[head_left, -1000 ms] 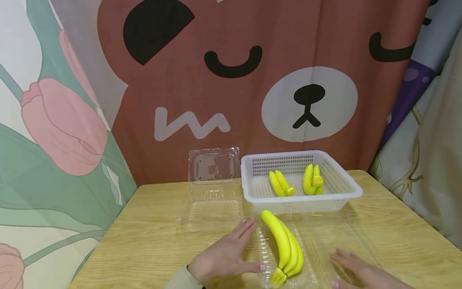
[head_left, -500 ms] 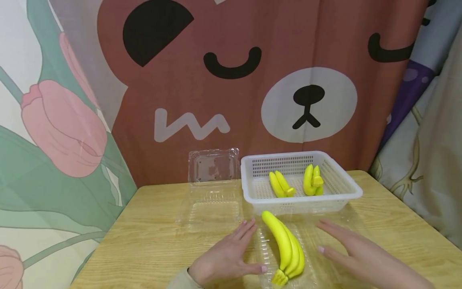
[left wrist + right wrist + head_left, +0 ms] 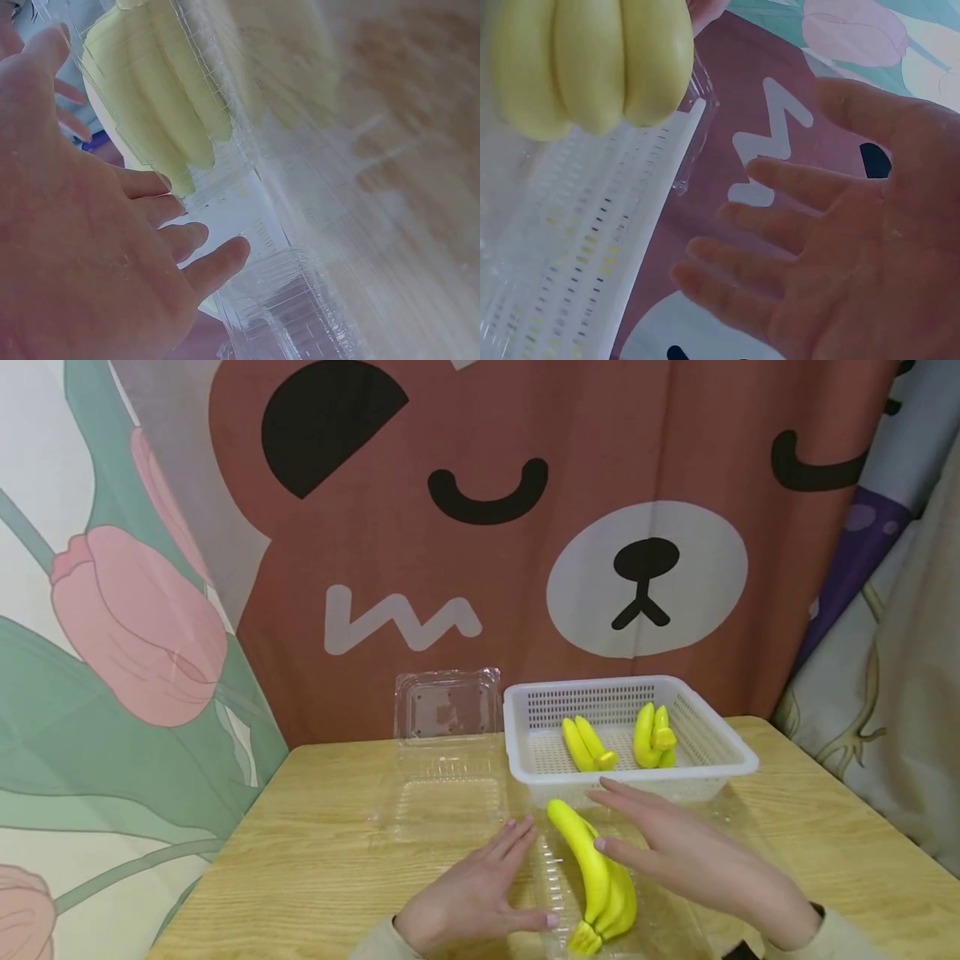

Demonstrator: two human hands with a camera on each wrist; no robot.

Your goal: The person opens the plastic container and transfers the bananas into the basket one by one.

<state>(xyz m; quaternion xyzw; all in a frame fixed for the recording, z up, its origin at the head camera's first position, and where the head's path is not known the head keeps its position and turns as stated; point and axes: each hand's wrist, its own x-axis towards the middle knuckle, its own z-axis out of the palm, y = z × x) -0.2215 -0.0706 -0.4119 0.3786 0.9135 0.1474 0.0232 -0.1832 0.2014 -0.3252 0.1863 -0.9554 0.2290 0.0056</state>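
Observation:
A bunch of yellow bananas (image 3: 585, 860) lies in a clear plastic clamshell box (image 3: 550, 881) on the table, stems toward the front. Fingers extended, my left hand (image 3: 476, 889) stands along the box's left side; the left wrist view has its fingertips (image 3: 232, 255) at the clear wall, with the bananas (image 3: 161, 90) behind it. Over the bunch's right side hovers my right hand (image 3: 690, 856), fingers spread and holding nothing. The right wrist view shows this hand (image 3: 840, 225) apart from the bananas (image 3: 589, 60). The box's right part is partly hidden below the right hand.
Behind the box stands a white perforated basket (image 3: 630, 776) with two smaller banana bunches. Left of it, another clear clamshell (image 3: 450, 777) rests with its lid raised. A curtain with a bear print (image 3: 420, 693) hangs at the wooden table's (image 3: 315, 835) back edge.
My right hand has come from the front right, moving left and away from me until over the bananas. The left hand keeps its place at the box's left side.

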